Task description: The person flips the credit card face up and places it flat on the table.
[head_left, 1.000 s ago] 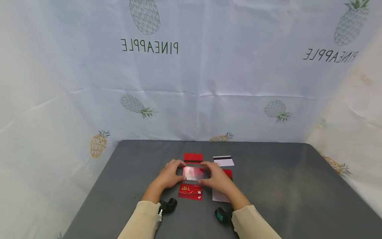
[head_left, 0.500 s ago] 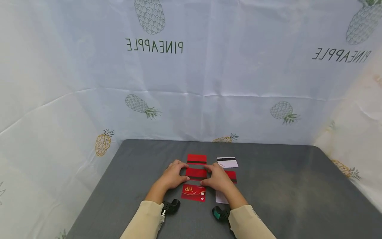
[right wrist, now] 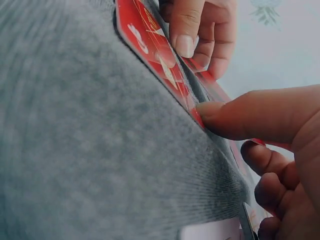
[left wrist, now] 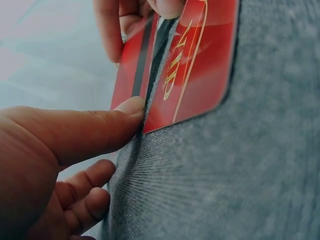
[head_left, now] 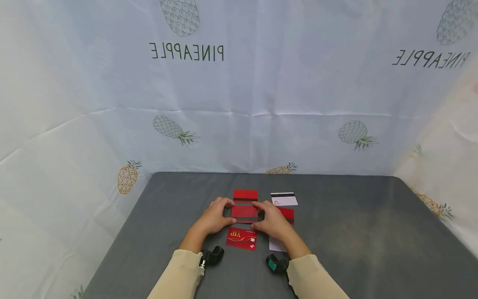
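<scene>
Both hands are at a red card with a dark magnetic stripe (head_left: 244, 212), in the middle of the left column of cards. My left hand (head_left: 213, 216) holds its left side between thumb and index finger, while my right hand (head_left: 274, 220) has the right side the same way. In the left wrist view the left thumb (left wrist: 125, 112) lies along the edge of the striped card (left wrist: 134, 65). Nearer me lies a red VIP card (head_left: 241, 238), face up. Another red striped card (head_left: 245, 194) lies just beyond the held one.
To the right is a second column: a white striped card (head_left: 284, 200) farthest away, a red card (head_left: 288, 214) partly behind the right hand, and a pale card (head_left: 276, 244) partly under the right wrist. All lie on a dark grey tabletop (head_left: 343, 241) before a pineapple-print curtain (head_left: 298, 83).
The middle card showed a bright glare, then looked plain red with its stripe; now it appears slightly nearer the far card. Both hands stay at its sides. The head view has shifted slightly.
</scene>
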`<state>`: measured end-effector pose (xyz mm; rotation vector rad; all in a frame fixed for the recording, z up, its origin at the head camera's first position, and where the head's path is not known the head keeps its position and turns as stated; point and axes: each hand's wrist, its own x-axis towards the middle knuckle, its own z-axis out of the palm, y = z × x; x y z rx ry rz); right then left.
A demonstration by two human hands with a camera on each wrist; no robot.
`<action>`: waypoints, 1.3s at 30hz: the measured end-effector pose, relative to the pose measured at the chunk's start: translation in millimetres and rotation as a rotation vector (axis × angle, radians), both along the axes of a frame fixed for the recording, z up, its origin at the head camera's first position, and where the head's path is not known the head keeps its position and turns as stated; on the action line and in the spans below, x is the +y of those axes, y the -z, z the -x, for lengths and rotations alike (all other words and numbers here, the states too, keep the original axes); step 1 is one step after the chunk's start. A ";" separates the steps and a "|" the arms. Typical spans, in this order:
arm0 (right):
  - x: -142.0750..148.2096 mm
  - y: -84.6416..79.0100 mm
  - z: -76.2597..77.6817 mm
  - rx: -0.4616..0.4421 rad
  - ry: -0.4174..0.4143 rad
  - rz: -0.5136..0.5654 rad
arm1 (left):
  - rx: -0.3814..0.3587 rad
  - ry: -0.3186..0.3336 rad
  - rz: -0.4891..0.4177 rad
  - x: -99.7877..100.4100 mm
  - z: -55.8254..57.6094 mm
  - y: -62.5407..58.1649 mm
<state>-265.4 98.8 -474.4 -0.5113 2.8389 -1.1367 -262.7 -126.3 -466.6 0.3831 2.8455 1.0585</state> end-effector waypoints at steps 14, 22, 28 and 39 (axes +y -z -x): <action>0.9 -0.6 -4.2 0.092 0.043 0.072 | 0.023 0.020 -0.044 0.4 -0.7 -2.6; 1.4 -7.0 -2.2 0.220 0.038 0.066 | 0.144 0.072 -0.118 4.7 -0.8 -7.2; 0.9 -5.7 -3.2 0.247 -0.046 0.077 | 0.180 0.127 -0.081 13.6 -4.1 -11.2; 1.2 -2.4 -7.9 0.373 -0.031 0.080 | 0.146 0.154 -0.066 20.5 -6.1 -14.4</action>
